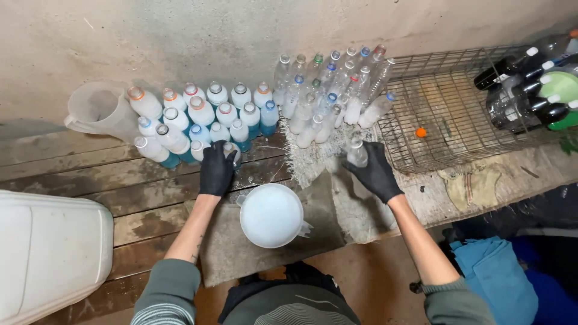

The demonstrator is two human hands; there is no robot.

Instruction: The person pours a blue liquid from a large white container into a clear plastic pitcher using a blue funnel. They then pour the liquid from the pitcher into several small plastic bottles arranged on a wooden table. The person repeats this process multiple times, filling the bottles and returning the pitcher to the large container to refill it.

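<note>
My left hand [215, 171], in a black glove, grips a small filled bottle [232, 153] at the front of a cluster of capped bottles of white liquid [201, 117]. In its own black glove, my right hand [374, 171] holds an empty clear plastic bottle [356, 153] taken from near a group of empty clear bottles [334, 90] standing on a white woven mat [310, 157]. Between my hands sits a white jug [271, 215] full of white liquid, seen from above.
A translucent empty pitcher [99, 109] stands at the far left by the wall. A large white canister [51, 253] is at the lower left. A wire cage tray [445, 111] with dark bottles [530, 84] lies to the right. A rag [472, 183] rests on the bench edge.
</note>
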